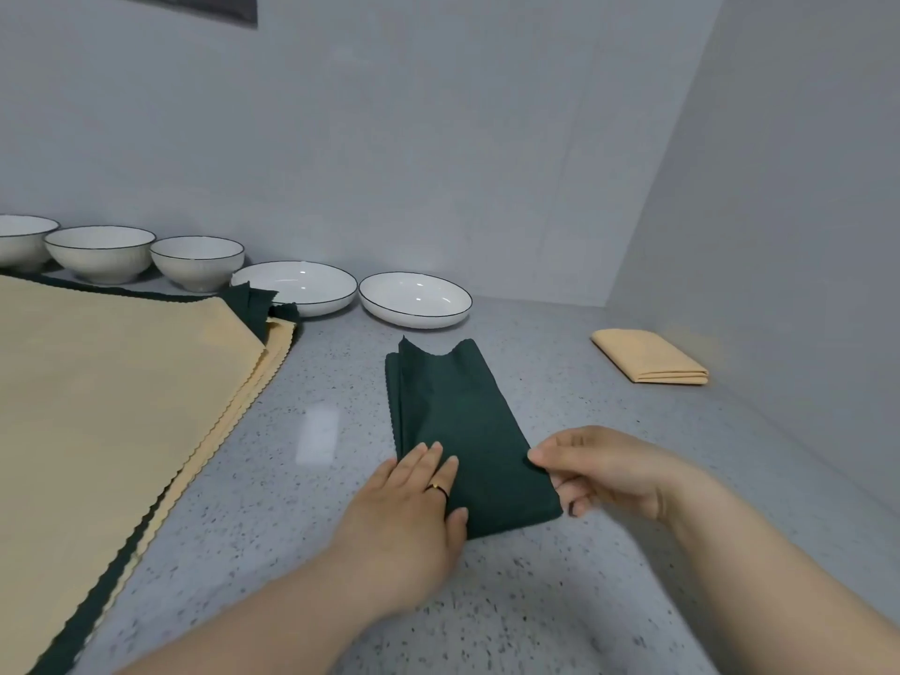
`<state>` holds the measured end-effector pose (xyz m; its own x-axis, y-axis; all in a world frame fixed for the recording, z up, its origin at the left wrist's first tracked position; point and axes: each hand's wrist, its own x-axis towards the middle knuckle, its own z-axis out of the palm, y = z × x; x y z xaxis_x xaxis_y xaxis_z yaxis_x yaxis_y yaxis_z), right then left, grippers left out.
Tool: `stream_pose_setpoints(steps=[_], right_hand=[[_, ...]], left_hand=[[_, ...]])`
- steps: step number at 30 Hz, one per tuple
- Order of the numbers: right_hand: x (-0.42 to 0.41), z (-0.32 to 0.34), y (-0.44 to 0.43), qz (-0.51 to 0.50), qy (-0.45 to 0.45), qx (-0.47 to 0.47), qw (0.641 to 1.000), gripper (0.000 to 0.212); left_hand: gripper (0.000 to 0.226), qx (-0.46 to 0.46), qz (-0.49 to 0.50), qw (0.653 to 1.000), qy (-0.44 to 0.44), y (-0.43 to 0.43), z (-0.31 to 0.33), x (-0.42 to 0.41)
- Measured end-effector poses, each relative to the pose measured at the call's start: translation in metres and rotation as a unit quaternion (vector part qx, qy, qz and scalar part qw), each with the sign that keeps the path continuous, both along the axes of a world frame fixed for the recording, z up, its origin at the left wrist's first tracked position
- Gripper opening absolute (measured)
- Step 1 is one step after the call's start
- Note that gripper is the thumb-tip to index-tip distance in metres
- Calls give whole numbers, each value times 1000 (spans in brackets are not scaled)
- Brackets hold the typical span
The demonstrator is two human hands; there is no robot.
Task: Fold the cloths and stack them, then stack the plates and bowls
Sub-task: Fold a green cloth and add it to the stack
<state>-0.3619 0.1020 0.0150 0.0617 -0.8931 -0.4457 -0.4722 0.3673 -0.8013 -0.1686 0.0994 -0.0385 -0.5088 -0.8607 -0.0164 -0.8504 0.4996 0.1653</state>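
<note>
A dark green cloth (pixel 458 411) lies folded into a long strip on the speckled counter. My left hand (pixel 414 509) rests flat on its near left part, fingers together. My right hand (pixel 599 470) pinches the strip's near right edge between thumb and fingers. A folded yellow cloth (pixel 650 355) lies at the far right by the wall. A pile of unfolded yellow and green cloths (pixel 112 382) covers the left side. Two white plates (pixel 311 285) (pixel 416 298) and three white bowls (pixel 197 260) (pixel 100 250) (pixel 19 241) stand in a row along the back wall.
The grey speckled counter (pixel 560 601) meets walls at the back and on the right. The cloth pile's far corner overlaps the left plate's rim. Bare counter shows between the green strip and the folded yellow cloth.
</note>
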Motion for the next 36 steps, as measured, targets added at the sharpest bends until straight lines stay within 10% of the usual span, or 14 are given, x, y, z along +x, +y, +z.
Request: stream_pose_setpoints(steps=[21, 31, 36], right_hand=[[25, -18, -65, -175, 79, -166, 967, 24], [23, -36, -76, -227, -40, -169, 958, 30], [20, -35, -75, -211, -79, -170, 959, 26]], left_hand=[[55, -1, -12, 1000, 6, 2, 0, 2], [43, 113, 162, 910, 364, -60, 16, 0], [38, 64, 208, 920, 327, -85, 12, -14]])
